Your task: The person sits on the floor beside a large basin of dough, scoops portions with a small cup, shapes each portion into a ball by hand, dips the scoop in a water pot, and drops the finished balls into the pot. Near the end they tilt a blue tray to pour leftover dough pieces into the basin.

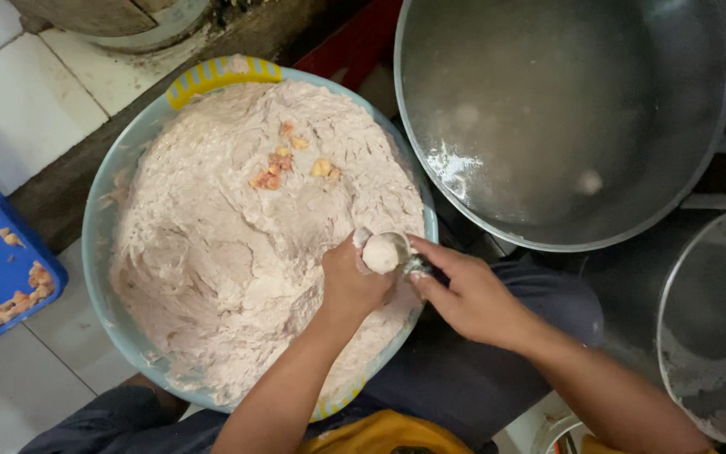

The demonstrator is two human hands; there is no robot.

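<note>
The left hand (350, 282) squeezes paste up into a ball (382, 252) over the basin (94, 244); the right hand (464, 294) pinches a spoon (413, 262) beside the ball to scoop it.

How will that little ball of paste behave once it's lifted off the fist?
The ball looks wet and soft, so it would probably deform under a pinch. Its glossy surface suggests it sticks rather than rolls. It sits between the left hand and the spoon in the right hand.
</note>
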